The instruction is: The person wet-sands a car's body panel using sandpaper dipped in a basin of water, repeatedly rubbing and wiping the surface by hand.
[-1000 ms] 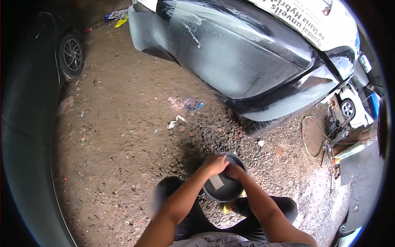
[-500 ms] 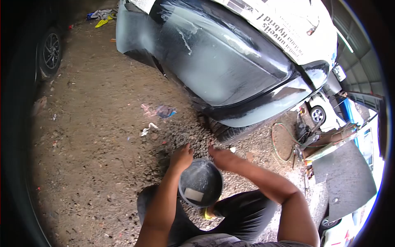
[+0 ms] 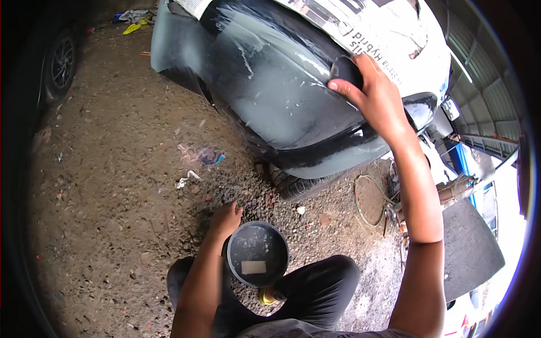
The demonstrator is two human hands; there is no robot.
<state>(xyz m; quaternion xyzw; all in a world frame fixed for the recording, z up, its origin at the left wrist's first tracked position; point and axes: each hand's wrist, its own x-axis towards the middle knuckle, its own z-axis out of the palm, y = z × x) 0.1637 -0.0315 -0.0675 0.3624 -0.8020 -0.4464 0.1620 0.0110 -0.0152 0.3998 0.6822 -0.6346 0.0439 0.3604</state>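
My right hand reaches up to the car's rear bumper, thumb and fingers closed around a dark, curved piece that looks like sandpaper. That piece is at the bumper's upper edge; contact is hard to make out. Patches of grey primer and black paint cover the bumper. Low down, my left hand hangs with curled fingers beside the rim of a black bucket; whatever it may hold is hidden. Inside the bucket lies a pale rectangular block.
Newspaper covers the car above the bumper. Its tyre rests on gravelly ground. A hose loops at the right, near a dark panel. A crumpled rag lies ahead; another car's wheel stands at the left.
My right hand has risen from beside the bucket to the bumper's upper edge, and the dark piece now shows in it. My left hand stays near the bucket. The view has shifted slightly.
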